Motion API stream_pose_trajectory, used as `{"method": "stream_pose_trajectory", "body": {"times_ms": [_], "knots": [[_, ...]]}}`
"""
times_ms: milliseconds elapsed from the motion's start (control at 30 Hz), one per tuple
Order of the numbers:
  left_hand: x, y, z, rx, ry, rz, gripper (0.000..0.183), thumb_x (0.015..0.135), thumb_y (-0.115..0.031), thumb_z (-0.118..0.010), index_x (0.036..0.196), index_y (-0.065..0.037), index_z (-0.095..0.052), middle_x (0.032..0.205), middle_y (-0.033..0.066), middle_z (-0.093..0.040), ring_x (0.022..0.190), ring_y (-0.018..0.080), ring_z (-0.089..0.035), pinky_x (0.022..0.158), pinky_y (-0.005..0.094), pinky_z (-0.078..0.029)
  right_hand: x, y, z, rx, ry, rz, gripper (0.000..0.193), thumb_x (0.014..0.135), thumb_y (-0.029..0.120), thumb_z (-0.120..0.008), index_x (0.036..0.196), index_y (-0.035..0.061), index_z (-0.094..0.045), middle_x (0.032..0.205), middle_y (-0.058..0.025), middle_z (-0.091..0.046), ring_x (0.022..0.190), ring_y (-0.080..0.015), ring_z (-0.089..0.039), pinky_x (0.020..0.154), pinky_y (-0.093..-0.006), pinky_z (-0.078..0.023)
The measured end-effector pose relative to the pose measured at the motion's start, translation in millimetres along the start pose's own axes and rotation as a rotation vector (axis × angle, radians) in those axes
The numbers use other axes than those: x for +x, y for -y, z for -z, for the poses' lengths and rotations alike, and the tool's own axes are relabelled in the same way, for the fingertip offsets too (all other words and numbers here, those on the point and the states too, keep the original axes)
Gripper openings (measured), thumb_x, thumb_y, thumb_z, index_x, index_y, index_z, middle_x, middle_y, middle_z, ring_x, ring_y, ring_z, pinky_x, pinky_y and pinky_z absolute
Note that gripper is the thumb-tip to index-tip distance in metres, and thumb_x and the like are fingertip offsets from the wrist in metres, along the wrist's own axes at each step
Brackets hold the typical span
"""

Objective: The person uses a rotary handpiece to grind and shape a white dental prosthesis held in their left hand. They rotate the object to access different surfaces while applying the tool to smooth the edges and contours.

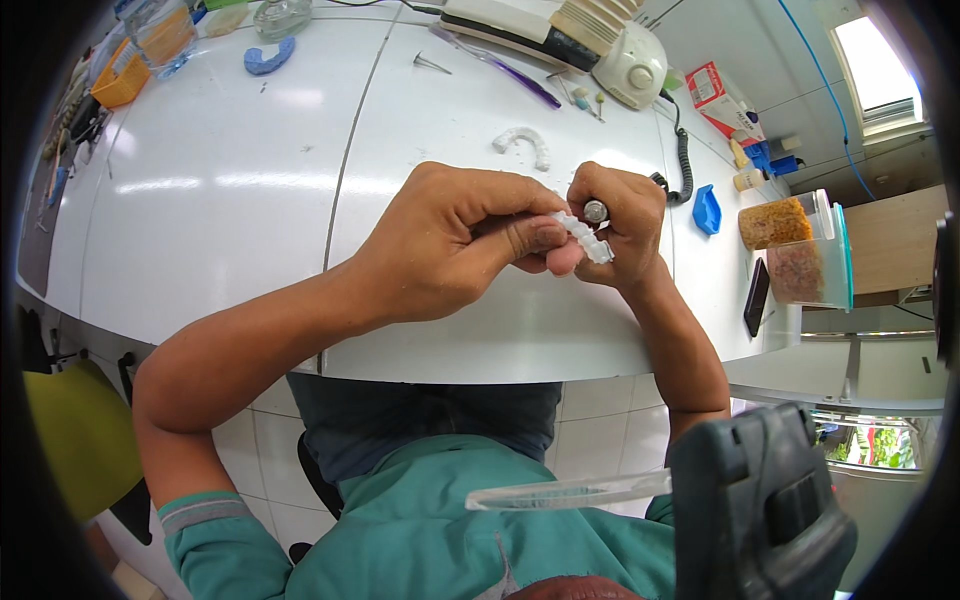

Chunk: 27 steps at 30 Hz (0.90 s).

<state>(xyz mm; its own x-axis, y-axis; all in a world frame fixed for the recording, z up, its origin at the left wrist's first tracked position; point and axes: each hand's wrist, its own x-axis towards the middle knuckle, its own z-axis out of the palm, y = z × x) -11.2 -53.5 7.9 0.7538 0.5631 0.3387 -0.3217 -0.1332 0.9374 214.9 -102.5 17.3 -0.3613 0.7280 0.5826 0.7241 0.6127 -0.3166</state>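
My left hand pinches a clear, tooth-shaped dental aligner between thumb and fingers, above the white table. Wrapped in the fingers of my right hand is a metal handpiece, its round end pointing up; the working tip is hidden. The two hands meet at the aligner, but whether the tool touches it I cannot tell. Just beyond them a second clear aligner, curved like a U, lies on the table.
Farther back are a purple-handled tool, several small burs, and a white control unit with a coiled cord. A blue dental piece lies back left. At right are a blue tray, a phone and plastic tubs.
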Motion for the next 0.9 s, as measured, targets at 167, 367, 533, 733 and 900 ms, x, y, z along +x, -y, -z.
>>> {"method": "stream_pose_trajectory", "body": {"times_ms": [167,367,533,733,900], "knots": [[1.6,1.2,-3.4,-0.015,-0.021,-0.042,0.018,0.1,-0.007,-0.068,0.112,0.006,-0.072,0.092,0.0101,-0.076,0.086,0.0125,-0.072,0.08,0.0262,-0.06,-0.1,-4.2,2.7,0.007,0.01,0.028,0.063,0.074,0.061,-0.087,0.071,0.0097,-0.051,0.056,-0.0031,-0.042,0.047,-0.0215,-0.045,0.045,-0.033,-0.035],[2.4,-1.1,-4.8,-0.002,-0.047,-0.066,0.018,0.1,-0.006,-0.069,0.112,0.006,-0.072,0.093,0.0116,-0.076,0.086,0.014,-0.073,0.08,0.0269,-0.061,4.9,-0.3,6.9,0.021,0.021,0.008,0.059,0.075,0.058,-0.087,0.071,0.0107,-0.053,0.054,-0.0019,-0.043,0.046,-0.02,-0.047,0.045,-0.0318,-0.036],[2.9,-4.9,-2.7,0.023,-0.027,-0.064,0.019,0.1,-0.006,-0.068,0.113,0.007,-0.072,0.094,0.0133,-0.077,0.088,0.015,-0.074,0.082,0.028,-0.062,6.0,0.7,7.2,0.07,0.033,0.003,0.056,0.075,0.056,-0.088,0.072,0.0113,-0.054,0.053,-0.0007,-0.045,0.046,-0.0176,-0.048,0.046,-0.0311,-0.036],[2.6,-3.5,-2.8,-0.014,-0.022,-0.063,0.019,0.099,-0.006,-0.068,0.113,0.006,-0.072,0.093,0.0133,-0.077,0.088,0.015,-0.074,0.082,0.0287,-0.063,7.3,1.6,7.1,0.082,0.051,-0.002,0.052,0.077,0.052,-0.087,0.072,0.0115,-0.056,0.053,-0.0005,-0.045,0.046,-0.0174,-0.049,0.046,-0.0309,-0.037],[2.8,-1.6,-3.1,-0.014,-0.03,-0.08,0.019,0.099,-0.007,-0.069,0.112,0.006,-0.072,0.092,0.0127,-0.077,0.087,0.0143,-0.074,0.08,0.028,-0.063,7.4,1.5,6.3,0.082,0.053,0.002,0.05,0.078,0.052,-0.086,0.072,0.0119,-0.057,0.053,-0.0002,-0.044,0.046,-0.017,-0.049,0.046,-0.0313,-0.036]]}}
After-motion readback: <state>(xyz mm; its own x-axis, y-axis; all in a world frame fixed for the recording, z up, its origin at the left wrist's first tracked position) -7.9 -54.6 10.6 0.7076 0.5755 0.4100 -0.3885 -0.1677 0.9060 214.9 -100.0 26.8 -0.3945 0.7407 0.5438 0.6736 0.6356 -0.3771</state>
